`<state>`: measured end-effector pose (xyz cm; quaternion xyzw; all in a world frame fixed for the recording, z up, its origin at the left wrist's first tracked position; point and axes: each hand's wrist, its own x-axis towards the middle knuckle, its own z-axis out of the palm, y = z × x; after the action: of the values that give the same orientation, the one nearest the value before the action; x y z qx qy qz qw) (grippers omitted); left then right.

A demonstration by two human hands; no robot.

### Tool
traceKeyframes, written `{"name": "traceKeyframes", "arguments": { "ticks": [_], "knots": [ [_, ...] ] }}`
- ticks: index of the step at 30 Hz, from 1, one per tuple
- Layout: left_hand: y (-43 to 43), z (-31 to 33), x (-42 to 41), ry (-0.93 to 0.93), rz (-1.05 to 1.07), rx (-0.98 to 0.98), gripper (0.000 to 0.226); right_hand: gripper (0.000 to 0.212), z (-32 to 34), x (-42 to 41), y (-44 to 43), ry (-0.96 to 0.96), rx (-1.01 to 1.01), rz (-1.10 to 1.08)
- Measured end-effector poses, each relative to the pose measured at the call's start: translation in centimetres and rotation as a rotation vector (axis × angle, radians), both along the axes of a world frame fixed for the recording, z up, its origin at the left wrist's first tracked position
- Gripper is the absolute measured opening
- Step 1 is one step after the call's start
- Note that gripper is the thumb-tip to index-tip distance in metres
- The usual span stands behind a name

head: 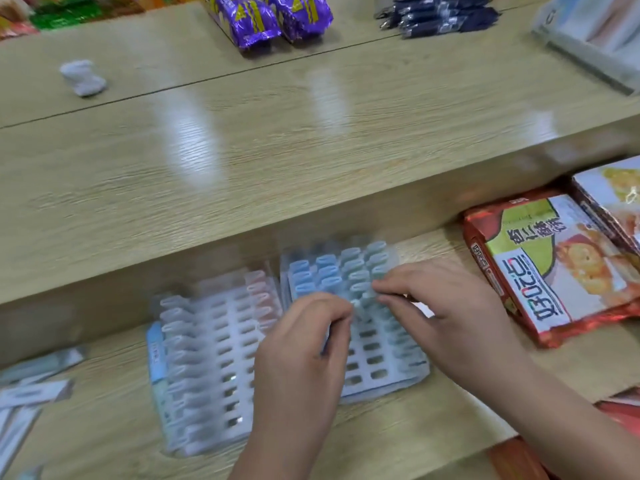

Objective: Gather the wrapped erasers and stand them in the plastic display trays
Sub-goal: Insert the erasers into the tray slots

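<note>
Roughly, we judge ourselves under halfway. The right clear plastic display tray (pixel 381 377) holds blue wrapped erasers (pixel 329 268) standing in its far rows only, with the near slots bare. The left clear plastic tray (pixel 221 362) has one column of pale erasers (pixel 176 341) and a few pink erasers (pixel 258 289). Our left hand (pixel 304 344) and right hand (pixel 436 306) together pinch one blue eraser (pixel 362 301) over the right tray's middle.

It was a shop: stepped wooden shelves (pixel 311 140) displayed purple snack packets (pixel 266 19), biscuit boxes (pixel 547 271) and bundled pens (pixel 440 15).
</note>
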<state>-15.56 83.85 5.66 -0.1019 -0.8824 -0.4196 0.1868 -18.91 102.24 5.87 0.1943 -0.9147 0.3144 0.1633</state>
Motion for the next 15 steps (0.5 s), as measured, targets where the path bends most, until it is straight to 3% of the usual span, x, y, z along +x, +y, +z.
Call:
{"name": "traceKeyframes", "arguments": {
  "ticks": [9, 15],
  "knots": [
    [0.2, -1.0, -0.39, 0.082, -0.029, -0.081, 0.009, 0.019, -0.89, -0.27, 0.61, 0.087, 0.075, 0.041],
    [0.14, -1.01, -0.88, 0.109, -0.157, -0.254, 0.012, 0.025, -0.38, -0.09, 0.39, 0.03, 0.204, 0.078]
  ]
}}
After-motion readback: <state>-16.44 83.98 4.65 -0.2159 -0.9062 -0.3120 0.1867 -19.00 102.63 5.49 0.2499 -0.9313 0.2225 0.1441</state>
